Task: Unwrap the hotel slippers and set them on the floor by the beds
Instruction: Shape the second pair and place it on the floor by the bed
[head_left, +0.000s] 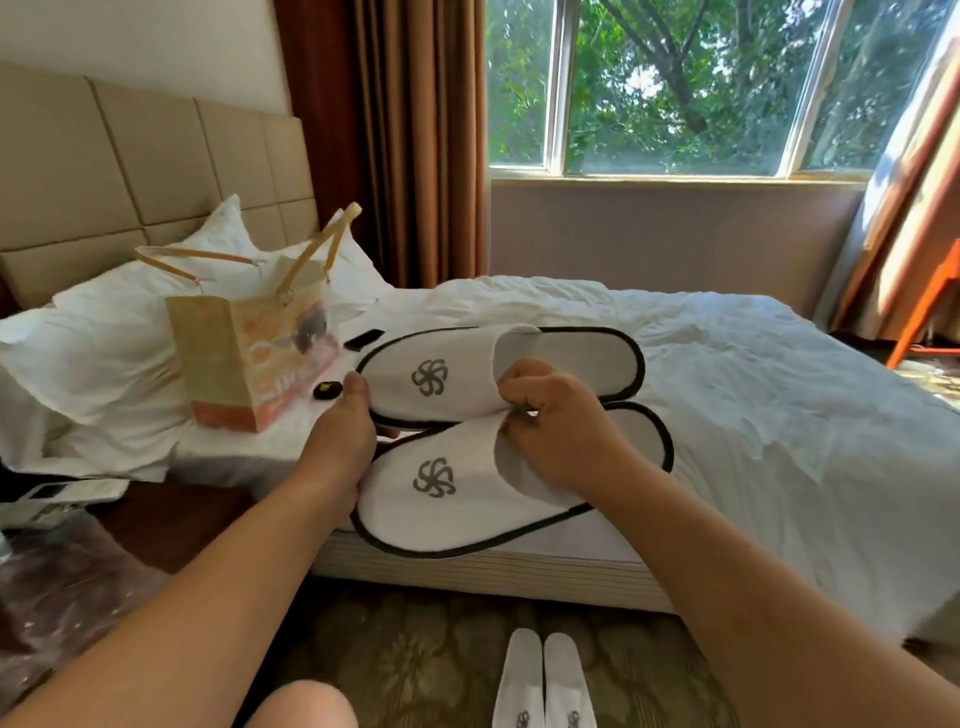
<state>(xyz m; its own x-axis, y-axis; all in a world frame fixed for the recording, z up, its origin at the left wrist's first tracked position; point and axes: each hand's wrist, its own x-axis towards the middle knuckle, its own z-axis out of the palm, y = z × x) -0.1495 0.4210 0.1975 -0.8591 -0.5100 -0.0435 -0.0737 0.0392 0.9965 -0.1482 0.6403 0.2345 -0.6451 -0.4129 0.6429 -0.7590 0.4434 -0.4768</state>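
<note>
Two white slippers with black trim and a grey swirl logo are held side by side above the bed's edge. My left hand grips the toe ends of the far slipper and the near slipper. My right hand pinches the upper edge of the near slipper at its opening. No wrapping shows on them. A second white pair lies together on the patterned floor below, toes toward me.
A paper gift bag with handles stands on the white bed by the pillows. Small black items lie beside it. Clear plastic covers the floor at left. An orange frame stands at far right. My knee is at the bottom.
</note>
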